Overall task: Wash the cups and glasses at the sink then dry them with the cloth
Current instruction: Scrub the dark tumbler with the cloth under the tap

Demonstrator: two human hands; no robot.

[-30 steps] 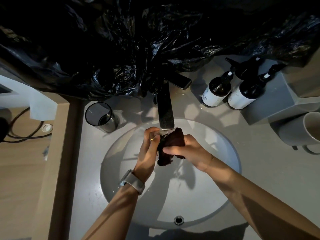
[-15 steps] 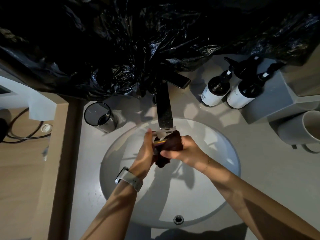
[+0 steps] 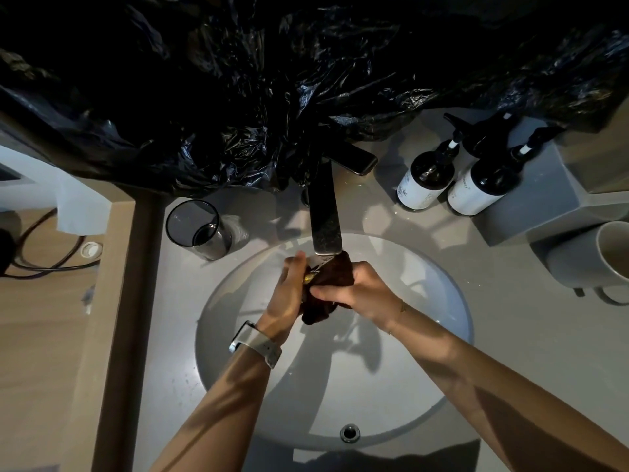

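Cloth (image 3: 328, 284): dark, bunched over the sink (image 3: 442, 335) under the faucet (image 3: 325, 216).
Black plastic (image 3: 272, 80): overhangs counter's back edge.
Mug (image 3: 592, 257): right edge.
Bottles (image 3: 425, 178): back right.
Glass (image 3: 195, 229): back left of basin.
Right hand (image 3: 360, 289): grips cloth.
Left hand (image 3: 289, 291): fingers straight, pressed against cloth.

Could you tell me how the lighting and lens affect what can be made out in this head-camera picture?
In the head view the light is dim and hard: arm shadows cross the sink, the black plastic sheet swallows detail, and the dark cloth gripped by the right hand against the left hand shows little texture; wide-angle distortion tilts the pump bottles and the mug outward.
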